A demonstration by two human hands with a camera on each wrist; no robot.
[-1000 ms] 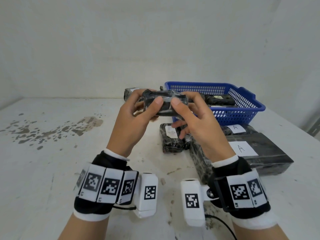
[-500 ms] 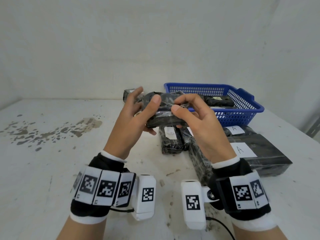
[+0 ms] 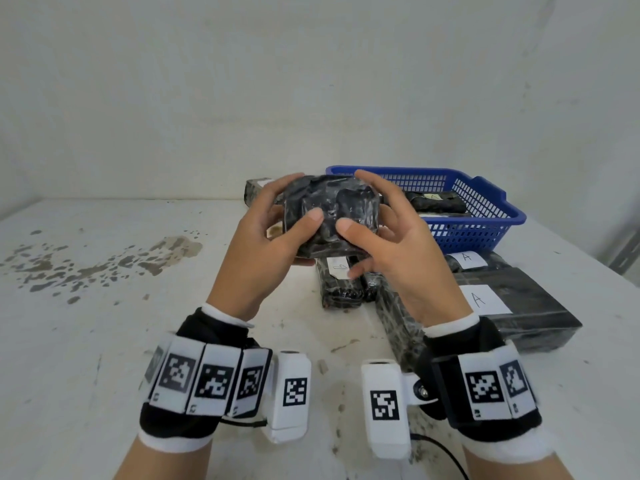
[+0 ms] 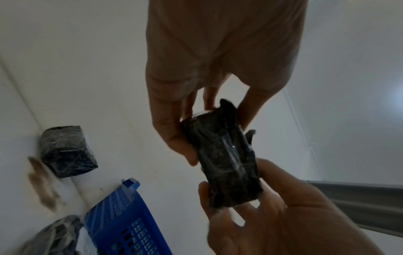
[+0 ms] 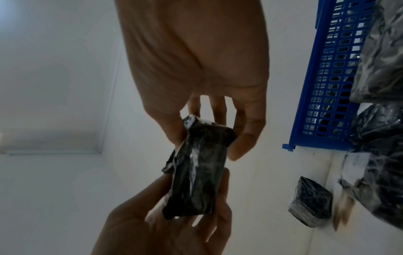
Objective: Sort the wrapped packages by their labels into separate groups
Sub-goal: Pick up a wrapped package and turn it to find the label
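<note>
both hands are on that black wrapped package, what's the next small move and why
Probably keep turning the black plastic-wrapped package until its label faces up. The left hand and right hand hold it above the white table, and the head view shows only crinkled black wrap, no label. A white patch shows on its far side in the wrist views. Without reading it, its group cannot be chosen.

Black wrapped package [image 3: 329, 216] held above labelled packages [image 3: 485, 299].

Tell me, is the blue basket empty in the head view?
No, the blue basket holds at least one black wrapped package with a small label on top.
</note>
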